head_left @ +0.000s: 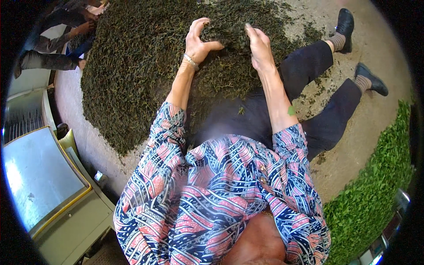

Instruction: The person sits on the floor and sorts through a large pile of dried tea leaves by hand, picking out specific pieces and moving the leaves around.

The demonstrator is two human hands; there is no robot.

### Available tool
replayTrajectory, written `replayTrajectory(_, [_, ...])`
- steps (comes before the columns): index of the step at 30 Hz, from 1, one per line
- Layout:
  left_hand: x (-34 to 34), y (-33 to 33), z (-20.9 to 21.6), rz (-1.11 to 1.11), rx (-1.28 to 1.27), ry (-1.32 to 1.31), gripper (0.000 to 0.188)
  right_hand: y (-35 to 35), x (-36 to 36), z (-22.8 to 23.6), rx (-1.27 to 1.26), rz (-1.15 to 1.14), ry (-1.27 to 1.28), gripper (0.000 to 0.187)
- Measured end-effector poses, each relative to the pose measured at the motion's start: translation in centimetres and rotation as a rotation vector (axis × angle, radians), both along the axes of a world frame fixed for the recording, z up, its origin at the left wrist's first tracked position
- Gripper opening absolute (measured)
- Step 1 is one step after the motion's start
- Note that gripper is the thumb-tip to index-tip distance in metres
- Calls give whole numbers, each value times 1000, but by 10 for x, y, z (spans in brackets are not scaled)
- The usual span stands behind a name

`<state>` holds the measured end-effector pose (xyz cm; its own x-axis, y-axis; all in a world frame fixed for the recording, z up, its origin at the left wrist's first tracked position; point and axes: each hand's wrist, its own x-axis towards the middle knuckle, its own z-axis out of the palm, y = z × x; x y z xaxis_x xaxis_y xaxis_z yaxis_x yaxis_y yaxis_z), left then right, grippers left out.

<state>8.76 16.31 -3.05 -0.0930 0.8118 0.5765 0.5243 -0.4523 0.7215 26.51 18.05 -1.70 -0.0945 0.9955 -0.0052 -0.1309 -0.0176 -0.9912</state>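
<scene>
A wide heap of dark, curled, dried-looking leaves [132,66] lies on the floor before me. My left hand [199,43] is over its upper middle, thumb stretched out and fingers curved apart, with a bracelet at the wrist. Facing it a short way to the right, my right hand [259,46] has its fingers extended, with dark bits on the fingertips. Between the two palms is more of the dark leaf; whether any of it is lifted off the heap I cannot tell. Neither hand is closed around anything.
My dark-trousered legs [309,66] stretch to the right, ending in black shoes [346,28]. Fresh green leaves [371,194] are piled at the lower right. A pale machine with a glossy panel [42,176] stands at left. Another person's arm [81,30] reaches the heap's far left edge.
</scene>
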Motion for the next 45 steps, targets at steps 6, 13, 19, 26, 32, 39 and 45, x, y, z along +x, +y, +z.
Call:
replayTrajectory(6, [5,-30,5,-69,-1,324,59,-17,19,7,128,225,89,62])
replayTrajectory(13, [12,-28,15,206,-30,466,55,-18,11,21,266,185,-410,49])
replayTrajectory(19, [-29,-27,4,503,-237,441,71,-24,34,17,-28,80,129,38])
replayTrajectory(26, [-88,-64,10,669,-158,507,43,-27,33,18,38,111,391,50])
replayTrajectory(32, [-66,-82,37,559,-496,774,106,-29,17,9,53,71,234,49])
replayTrajectory(39, [37,-43,42,-264,-39,477,94,-28,-13,6,132,197,218,31])
replayTrajectory(45, [50,-3,34,-468,-121,48,68,-17,13,6,178,68,-49,39])
